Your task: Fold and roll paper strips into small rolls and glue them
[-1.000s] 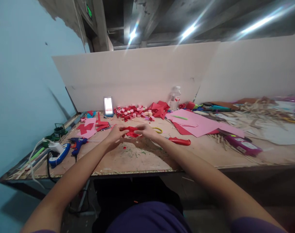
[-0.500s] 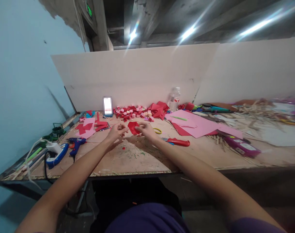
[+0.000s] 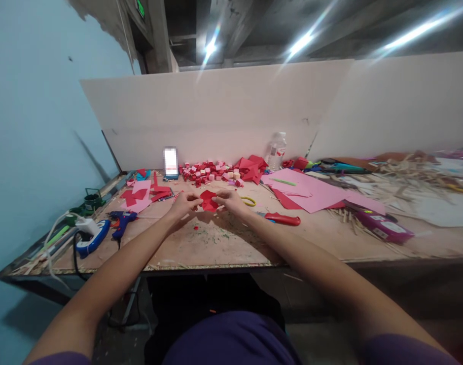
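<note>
A small piece of folded red paper (image 3: 208,201) is held up just above the worktable (image 3: 216,251), between both hands. My left hand (image 3: 186,204) pinches its left edge. On the opposite edge, the thumb and fingers of my right hand (image 3: 229,201) are closed on it. Behind the hands lies a heap of small red and pink paper cubes (image 3: 206,172). Yellow scissor handles (image 3: 248,201) rest beside my right hand. A tiny red scrap (image 3: 196,228) and green crumbs lie on the wood below.
To the left are a blue glue gun (image 3: 122,222), a power strip (image 3: 94,238) and paper cut-offs (image 3: 140,195). A lit phone (image 3: 171,163) stands at the back. Rightward are red-handled pliers (image 3: 282,219), pink sheets (image 3: 311,195), a plastic bottle (image 3: 277,152) and a purple box (image 3: 385,225).
My left hand has come in to the red paper and now grips its left edge; before, it was slightly apart. My right hand keeps its hold. The view has shifted slightly.
</note>
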Demonstrator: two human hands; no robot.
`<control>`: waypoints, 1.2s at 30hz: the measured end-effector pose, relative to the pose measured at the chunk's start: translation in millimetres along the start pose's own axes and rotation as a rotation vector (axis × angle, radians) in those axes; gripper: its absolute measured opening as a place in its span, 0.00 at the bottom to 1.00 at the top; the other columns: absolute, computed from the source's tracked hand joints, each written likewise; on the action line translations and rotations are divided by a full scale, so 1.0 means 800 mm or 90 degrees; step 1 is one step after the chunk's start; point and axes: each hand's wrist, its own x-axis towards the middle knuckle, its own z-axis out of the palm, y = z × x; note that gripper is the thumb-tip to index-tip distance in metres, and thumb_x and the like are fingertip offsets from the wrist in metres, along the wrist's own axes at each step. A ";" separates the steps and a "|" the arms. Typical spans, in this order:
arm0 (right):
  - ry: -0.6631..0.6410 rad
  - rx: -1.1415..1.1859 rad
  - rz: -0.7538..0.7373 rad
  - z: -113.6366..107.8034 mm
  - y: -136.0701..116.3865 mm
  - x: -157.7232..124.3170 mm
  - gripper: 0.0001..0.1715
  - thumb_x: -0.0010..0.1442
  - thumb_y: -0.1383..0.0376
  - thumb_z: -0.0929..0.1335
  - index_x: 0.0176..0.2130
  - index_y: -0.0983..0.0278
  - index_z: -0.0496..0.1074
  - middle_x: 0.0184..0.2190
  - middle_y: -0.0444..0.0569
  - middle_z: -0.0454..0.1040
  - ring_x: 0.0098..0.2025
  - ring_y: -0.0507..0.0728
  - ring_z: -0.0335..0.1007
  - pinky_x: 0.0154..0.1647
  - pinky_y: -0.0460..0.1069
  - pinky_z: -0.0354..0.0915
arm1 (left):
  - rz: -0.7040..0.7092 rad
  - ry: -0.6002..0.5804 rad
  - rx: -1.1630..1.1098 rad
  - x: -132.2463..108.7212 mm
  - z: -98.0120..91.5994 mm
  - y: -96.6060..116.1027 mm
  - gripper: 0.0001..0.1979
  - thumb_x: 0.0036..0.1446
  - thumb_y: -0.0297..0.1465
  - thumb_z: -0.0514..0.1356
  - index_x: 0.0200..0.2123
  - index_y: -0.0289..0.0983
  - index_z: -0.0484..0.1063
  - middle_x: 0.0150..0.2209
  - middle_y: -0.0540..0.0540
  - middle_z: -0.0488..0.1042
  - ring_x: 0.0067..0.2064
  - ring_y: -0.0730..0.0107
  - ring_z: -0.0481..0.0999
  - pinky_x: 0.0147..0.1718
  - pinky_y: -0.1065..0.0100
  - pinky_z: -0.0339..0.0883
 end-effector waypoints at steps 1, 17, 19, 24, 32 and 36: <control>-0.002 -0.006 0.004 -0.001 0.001 0.001 0.05 0.56 0.65 0.75 0.31 0.66 0.78 0.29 0.47 0.80 0.27 0.52 0.74 0.26 0.43 0.73 | 0.001 -0.003 0.004 0.000 0.000 0.000 0.15 0.43 0.41 0.71 0.24 0.36 0.76 0.21 0.49 0.75 0.23 0.72 0.69 0.24 0.70 0.64; -0.019 -0.074 -0.012 0.001 0.004 0.004 0.06 0.56 0.66 0.72 0.31 0.67 0.80 0.26 0.47 0.80 0.26 0.53 0.74 0.26 0.45 0.71 | 0.020 -0.002 0.031 -0.001 0.000 -0.005 0.14 0.42 0.37 0.73 0.29 0.34 0.81 0.24 0.46 0.77 0.26 0.69 0.73 0.25 0.70 0.66; -0.022 -0.086 -0.022 0.000 0.005 0.005 0.07 0.55 0.65 0.72 0.31 0.67 0.80 0.26 0.47 0.80 0.27 0.53 0.73 0.26 0.44 0.70 | 0.025 -0.005 0.027 -0.002 0.002 -0.006 0.13 0.44 0.38 0.72 0.29 0.34 0.81 0.26 0.45 0.79 0.27 0.68 0.75 0.26 0.69 0.67; -0.035 -0.109 -0.043 0.001 0.009 0.007 0.10 0.54 0.61 0.72 0.31 0.67 0.81 0.27 0.47 0.79 0.28 0.54 0.72 0.27 0.45 0.68 | 0.035 -0.013 0.028 -0.002 0.003 -0.003 0.13 0.41 0.37 0.74 0.28 0.35 0.81 0.27 0.45 0.80 0.28 0.67 0.75 0.27 0.69 0.68; -0.047 -0.126 -0.073 0.000 0.005 0.006 0.12 0.54 0.60 0.71 0.30 0.67 0.80 0.26 0.47 0.77 0.30 0.55 0.70 0.31 0.47 0.66 | 0.029 -0.020 0.011 -0.004 0.002 0.000 0.13 0.41 0.37 0.74 0.29 0.35 0.81 0.30 0.45 0.81 0.31 0.65 0.78 0.32 0.66 0.72; -0.043 -0.127 -0.084 0.000 0.000 0.003 0.11 0.54 0.61 0.72 0.31 0.67 0.81 0.28 0.47 0.78 0.31 0.54 0.70 0.33 0.47 0.66 | 0.019 -0.026 -0.011 -0.004 0.003 -0.005 0.14 0.45 0.38 0.72 0.30 0.34 0.79 0.29 0.45 0.80 0.31 0.65 0.78 0.31 0.66 0.72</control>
